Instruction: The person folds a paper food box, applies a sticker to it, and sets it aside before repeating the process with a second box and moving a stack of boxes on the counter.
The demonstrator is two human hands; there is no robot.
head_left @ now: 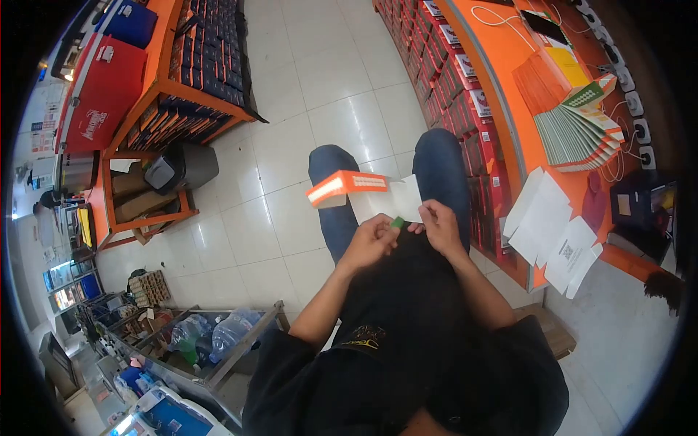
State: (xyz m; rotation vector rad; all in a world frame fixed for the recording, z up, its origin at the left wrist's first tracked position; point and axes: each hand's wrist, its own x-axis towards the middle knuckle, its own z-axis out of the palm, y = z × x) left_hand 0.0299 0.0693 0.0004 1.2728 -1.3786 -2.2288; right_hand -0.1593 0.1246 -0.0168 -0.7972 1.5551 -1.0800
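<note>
An unfolded orange-and-white carton [361,183] lies across my lap, its white inner side partly turned up. My right hand [440,224] is closed on the carton's near right edge, thumb on top. My left hand [372,238] is closed in a pinch at the near edge. A small green piece [397,222] shows at its fingertips; whether it is loose or part of the carton I cannot tell.
On the orange table [502,109] to the right are a fanned stack of folded cartons [574,134], flattened white cartons [542,225] and a phone [544,27]. Red boxes [443,87] fill the shelf below. At left stand a grey bin [190,167] and a rack with plastic bottles [233,334].
</note>
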